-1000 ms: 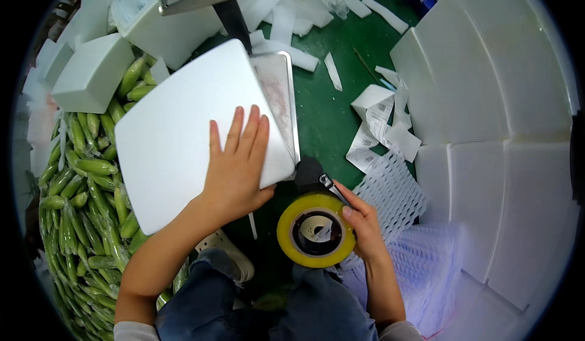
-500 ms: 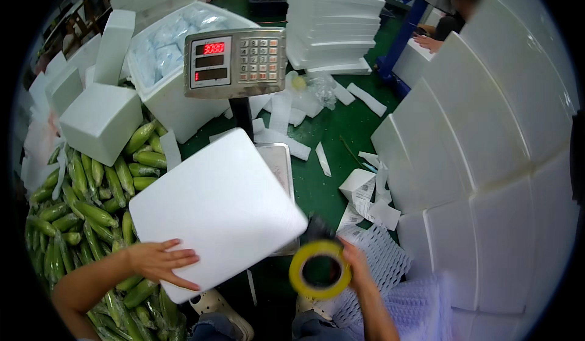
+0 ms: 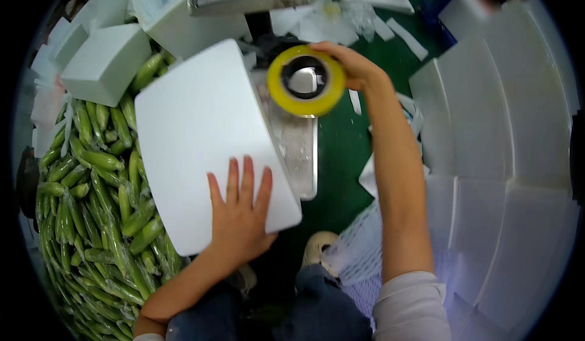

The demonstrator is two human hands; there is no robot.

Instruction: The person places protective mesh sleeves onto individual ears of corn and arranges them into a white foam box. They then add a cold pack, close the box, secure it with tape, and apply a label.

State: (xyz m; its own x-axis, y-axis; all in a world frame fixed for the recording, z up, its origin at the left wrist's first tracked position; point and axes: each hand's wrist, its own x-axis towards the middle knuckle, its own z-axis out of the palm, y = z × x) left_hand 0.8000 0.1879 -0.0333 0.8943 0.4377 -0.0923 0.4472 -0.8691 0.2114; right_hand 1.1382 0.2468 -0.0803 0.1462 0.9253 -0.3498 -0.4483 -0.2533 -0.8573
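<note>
Overhead, wrapped green cucumbers (image 3: 91, 219) piled left, white foam slabs (image 3: 518, 158) right, left hand (image 3: 241, 219) flat with fingers spread on white foam lid (image 3: 195, 127), right hand (image 3: 353, 67) gripping yellow tape roll (image 3: 306, 80) above scale tray (image 3: 301, 152).

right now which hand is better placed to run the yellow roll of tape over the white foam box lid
Right. The right hand already grips the yellow roll of tape, raised above the far edge of the white foam box lid. The left hand lies flat on the lid's near end, holding it down, so it is likely better left there.
</note>
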